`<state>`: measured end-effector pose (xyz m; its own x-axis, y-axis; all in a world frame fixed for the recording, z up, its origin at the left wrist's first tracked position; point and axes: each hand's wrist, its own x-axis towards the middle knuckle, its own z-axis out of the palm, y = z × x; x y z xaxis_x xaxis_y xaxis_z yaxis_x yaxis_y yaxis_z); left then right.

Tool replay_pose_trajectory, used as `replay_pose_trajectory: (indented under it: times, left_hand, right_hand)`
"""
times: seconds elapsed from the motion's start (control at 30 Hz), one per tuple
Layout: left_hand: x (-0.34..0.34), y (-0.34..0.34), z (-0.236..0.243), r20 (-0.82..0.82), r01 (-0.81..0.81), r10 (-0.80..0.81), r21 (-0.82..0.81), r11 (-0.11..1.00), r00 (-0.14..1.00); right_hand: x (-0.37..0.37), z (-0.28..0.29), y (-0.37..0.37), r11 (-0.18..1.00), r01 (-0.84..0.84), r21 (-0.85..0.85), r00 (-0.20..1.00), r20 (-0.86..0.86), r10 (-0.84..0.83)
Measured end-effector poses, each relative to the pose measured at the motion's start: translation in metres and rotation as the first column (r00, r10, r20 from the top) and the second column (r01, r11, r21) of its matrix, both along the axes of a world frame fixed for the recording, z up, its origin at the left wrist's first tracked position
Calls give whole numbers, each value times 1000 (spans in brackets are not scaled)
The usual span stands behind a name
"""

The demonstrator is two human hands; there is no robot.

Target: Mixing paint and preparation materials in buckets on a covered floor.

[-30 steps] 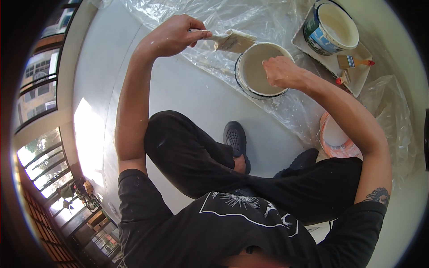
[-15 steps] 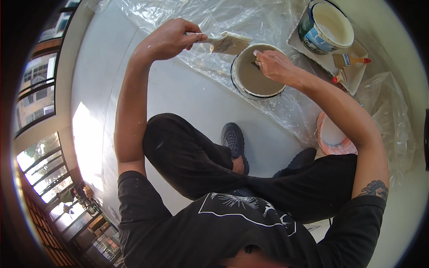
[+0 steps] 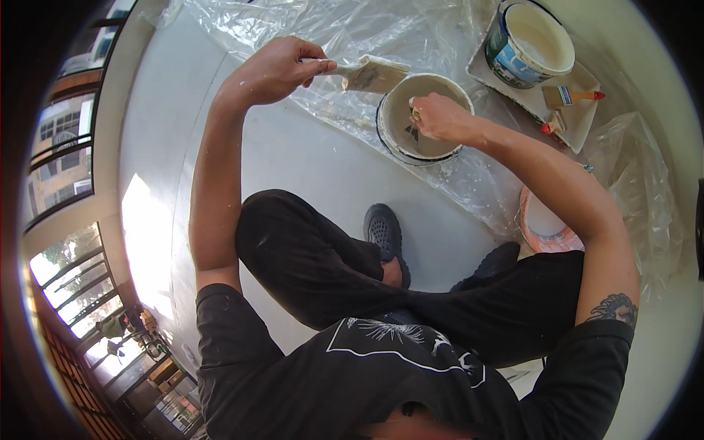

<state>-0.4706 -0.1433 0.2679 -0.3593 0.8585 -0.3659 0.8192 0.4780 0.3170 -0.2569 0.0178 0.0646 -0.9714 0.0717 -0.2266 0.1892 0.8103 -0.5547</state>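
My left hand (image 3: pixel 275 70) is closed round the handle of a wide putty knife (image 3: pixel 375 75), its blade caked with pale compound. This blade reaches sideways to the far left rim of a bucket (image 3: pixel 383 130) of greyish-beige compound. Over the bucket's opening, my right hand (image 3: pixel 444 119) grips a smaller tool, apparently a putty knife (image 3: pixel 413 133). Its dark blade points down into the bucket, and its handle is mostly hidden by my fingers. Whether the blade touches the compound I cannot tell.
Crumpled clear plastic sheeting (image 3: pixel 337 121) covers part of the grey floor. At the far right, a tray (image 3: pixel 535 99) bears a paint bucket (image 3: pixel 506 55) and a paintbrush (image 3: pixel 568 96) with a red-tipped handle. An orange-rimmed bucket (image 3: pixel 529 229) stands beside my right knee.
My right hand has moved down and slightly left over the bucket, turning so more of the dark blade shows. My left hand has barely shifted, lowering slightly with the wide putty knife.
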Motion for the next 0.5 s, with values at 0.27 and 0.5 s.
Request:
replay_pose_trajectory:
  times: [0.27,0.5]
  left_hand:
    - [2,-2,2,0,-19,19,15,1000,1000]
    - [3,0,2,-3,-26,26,-7,1000,1000]
  right_hand:
    - [8,-22,29,994,22,-106,990,-135,-36]
    - [6,-1,11,987,-126,100,991,49,121]
